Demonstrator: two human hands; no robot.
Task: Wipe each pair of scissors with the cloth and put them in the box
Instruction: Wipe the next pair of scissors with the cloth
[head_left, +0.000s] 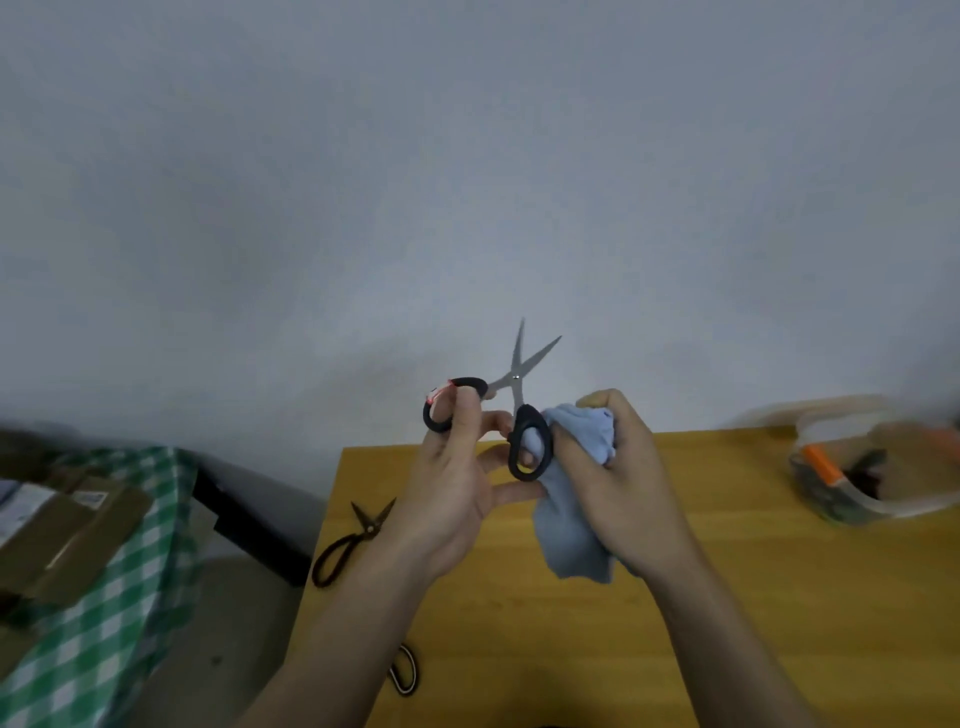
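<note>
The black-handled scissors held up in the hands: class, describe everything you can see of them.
The black-handled scissors have two oval, plastic-looking loops and slim silver metal blades joined by a small rivet. The blades are open in a V, tips pointing up. They are held above the yellow wooden table. The left hand grips the handles; the right hand presses the light blue cloth against one loop.

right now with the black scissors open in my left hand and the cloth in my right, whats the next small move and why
Probably slide the cloth up from the handle onto the blades. The left hand holds the black-handled scissors upright with the blades spread, and the right hand presses the bunched cloth against the lower handle loop only, so the blades look unwiped. The box can wait.
</note>
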